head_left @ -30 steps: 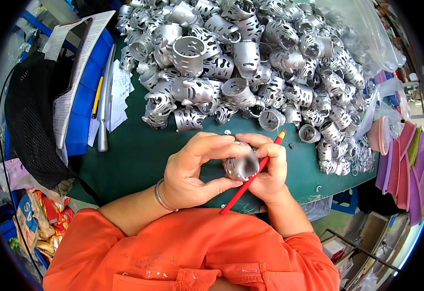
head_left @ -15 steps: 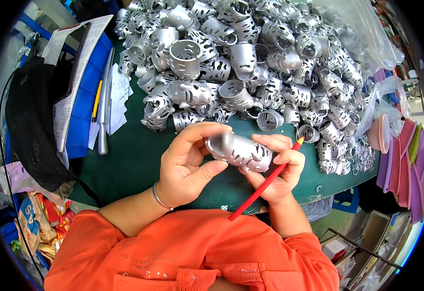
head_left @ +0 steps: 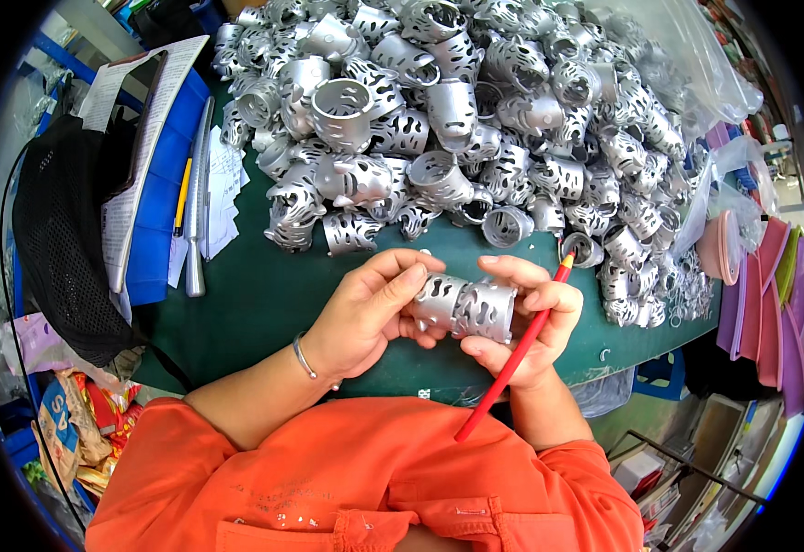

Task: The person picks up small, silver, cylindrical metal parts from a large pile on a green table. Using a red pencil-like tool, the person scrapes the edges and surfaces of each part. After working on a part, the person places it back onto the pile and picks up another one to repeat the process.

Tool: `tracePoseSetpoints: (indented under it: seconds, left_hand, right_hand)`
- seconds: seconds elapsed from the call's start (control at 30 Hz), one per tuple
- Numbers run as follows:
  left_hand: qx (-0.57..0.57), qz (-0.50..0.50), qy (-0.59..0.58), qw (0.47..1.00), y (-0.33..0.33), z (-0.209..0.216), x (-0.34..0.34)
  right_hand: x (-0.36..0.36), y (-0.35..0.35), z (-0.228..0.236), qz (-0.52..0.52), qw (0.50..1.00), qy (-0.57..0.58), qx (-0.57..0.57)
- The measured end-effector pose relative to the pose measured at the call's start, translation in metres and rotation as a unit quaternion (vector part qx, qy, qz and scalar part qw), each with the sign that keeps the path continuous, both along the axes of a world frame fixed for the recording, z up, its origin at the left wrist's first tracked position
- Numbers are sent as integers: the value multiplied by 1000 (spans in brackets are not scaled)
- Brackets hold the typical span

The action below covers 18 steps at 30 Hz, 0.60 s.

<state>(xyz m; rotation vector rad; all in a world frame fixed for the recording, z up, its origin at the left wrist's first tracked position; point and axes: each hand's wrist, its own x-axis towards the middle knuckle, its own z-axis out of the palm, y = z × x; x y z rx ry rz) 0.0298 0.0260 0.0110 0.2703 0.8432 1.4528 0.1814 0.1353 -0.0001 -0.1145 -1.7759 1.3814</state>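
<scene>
Below the twelve o'clock heap of silver perforated metal sleeves (head_left: pixel 453 112), the left hand (head_left: pixel 365 315) pinches the nine o'clock end of a slotted silver metal cylinder (head_left: pixel 468 309) at centre. The right hand (head_left: pixel 540 327) clasps a slim red pencil (head_left: pixel 511 363) slantwise, apparently so the hand can also steady the cylinder's three o'clock end.

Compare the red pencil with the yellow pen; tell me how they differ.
The red pencil is held in the right hand; the yellow pen lies unheld beside the blue tray. The red pencil looks longer in view than the yellow pen. Both are slim and straight.
</scene>
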Motion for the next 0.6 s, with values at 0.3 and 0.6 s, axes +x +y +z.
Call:
tracePoseSetpoints:
  seconds: [0.3,0.6]
  left_hand:
    - [0,-77,-48,996,-3,-6,-3]
    - [-14,-167,33,985,-3,2,-3]
  right_hand:
    - [-4,-3,6,31,980,6,-196]
    - [-1,-3,2,-51,972,-74,-218]
